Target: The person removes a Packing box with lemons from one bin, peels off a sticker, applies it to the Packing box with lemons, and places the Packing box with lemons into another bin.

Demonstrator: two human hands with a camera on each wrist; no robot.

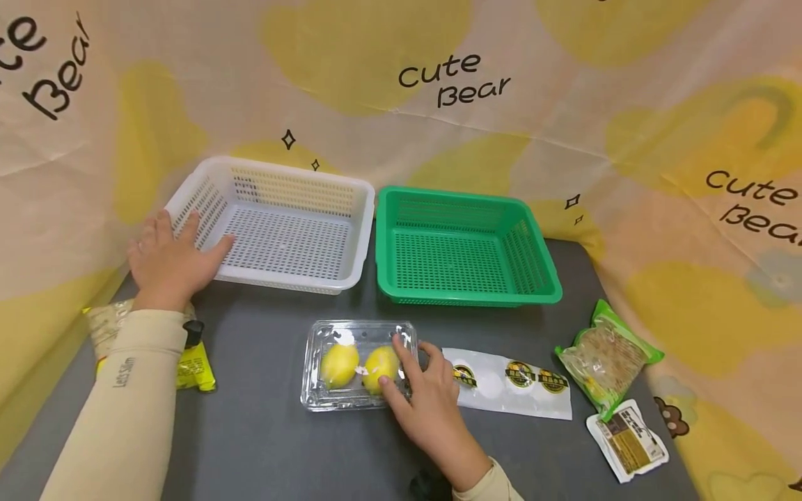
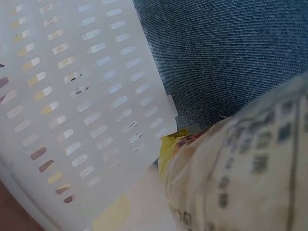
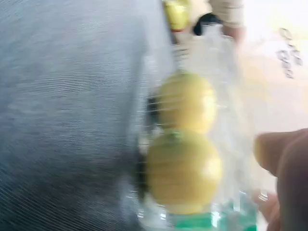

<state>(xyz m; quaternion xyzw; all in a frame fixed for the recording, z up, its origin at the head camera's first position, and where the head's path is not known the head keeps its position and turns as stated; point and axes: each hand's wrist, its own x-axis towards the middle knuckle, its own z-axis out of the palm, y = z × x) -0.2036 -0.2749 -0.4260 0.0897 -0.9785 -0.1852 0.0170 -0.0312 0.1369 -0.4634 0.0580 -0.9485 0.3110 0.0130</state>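
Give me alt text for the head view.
The right hand is over the right end of a clear box holding two yellow fruits; the left hand rests on a white basket. A green basket stands beside it, and packets lie at both sides.

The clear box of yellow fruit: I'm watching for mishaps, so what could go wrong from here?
The right hand is at only one end of the clear box, so lifting there might tilt it and knock the yellow fruits together. The left hand is at the rim of the white basket; a push could bump it into the green basket.
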